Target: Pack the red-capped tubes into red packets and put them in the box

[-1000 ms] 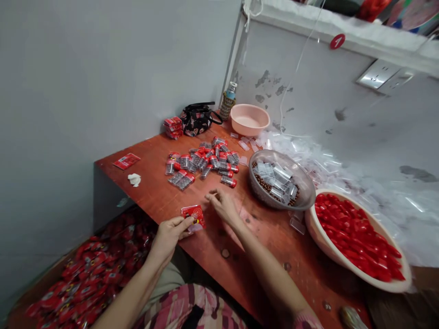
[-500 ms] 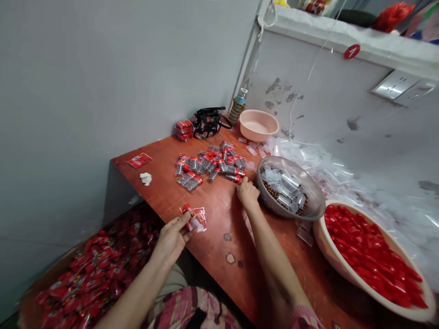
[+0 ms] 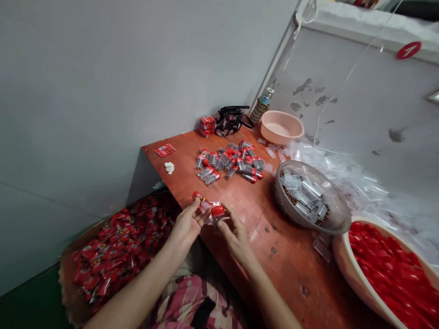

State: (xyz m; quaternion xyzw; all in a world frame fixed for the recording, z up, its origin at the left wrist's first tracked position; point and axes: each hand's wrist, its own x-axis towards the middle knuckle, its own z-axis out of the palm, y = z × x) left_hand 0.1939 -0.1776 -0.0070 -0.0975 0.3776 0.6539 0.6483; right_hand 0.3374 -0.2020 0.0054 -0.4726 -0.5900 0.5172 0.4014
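Observation:
My left hand (image 3: 187,226) pinches a red foil-and-clear-film packet (image 3: 202,202) by its edge above the orange-red wooden table (image 3: 274,269). My right hand (image 3: 236,237) holds a small clear tube with a red cap (image 3: 217,211) by its lower end, right against the packet's film. The fingers hide part of the tube. Farther up the table lies a loose pile of similar red-capped tubes filled with dark beads (image 3: 229,162), out of reach of neither hand but not touching them.
A clear bowl of brown beads and tubes (image 3: 308,194) and a white bowl of red caps (image 3: 363,269) stand right. Behind are a pink basin (image 3: 281,127) and clear plastic bags (image 3: 346,183). A box of red packets (image 3: 120,251) sits left below the table.
My right hand has come back from the pile with a red-capped tube and now meets the packet in my left hand. The whole view has swung, shifting the table rightward.

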